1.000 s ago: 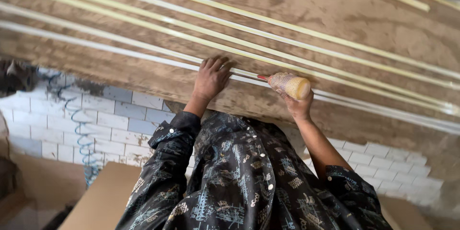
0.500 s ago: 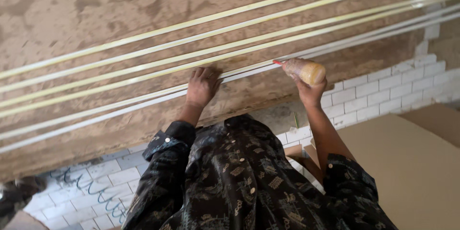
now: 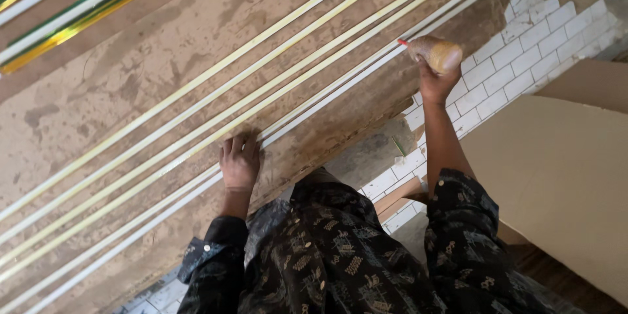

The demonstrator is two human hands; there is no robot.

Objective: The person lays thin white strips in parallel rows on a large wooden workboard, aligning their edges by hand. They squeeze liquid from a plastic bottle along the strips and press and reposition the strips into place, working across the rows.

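Pale strips under your fingers, item one: your left hand (image 3: pixel 240 160) lies flat, fingers together and pressed down on the nearest of the long white strips (image 3: pixel 327 98) that run slantwise across the worn brown board (image 3: pixel 163 59). Item two: your right hand (image 3: pixel 435 65) is closed in a fist around a tan squeeze bottle (image 3: pixel 439 53); its red tip (image 3: pixel 403 42) points left and touches the same near strips, well to the right of your left hand. Item three: further yellow-edged strips (image 3: pixel 216 72) lie parallel on the far side of the white ones, each a little apart from the next. Item four: green and gold strips (image 3: pixel 72 13) sit at the far left corner of the board. Item five: white brick-pattern tiling (image 3: pixel 517 52) shows beyond the board's right end. Item six: a plain beige sheet (image 3: pixel 562 176) lies near right. Item seven: dark patterned sleeves (image 3: pixel 458 222) cover both your forearms.
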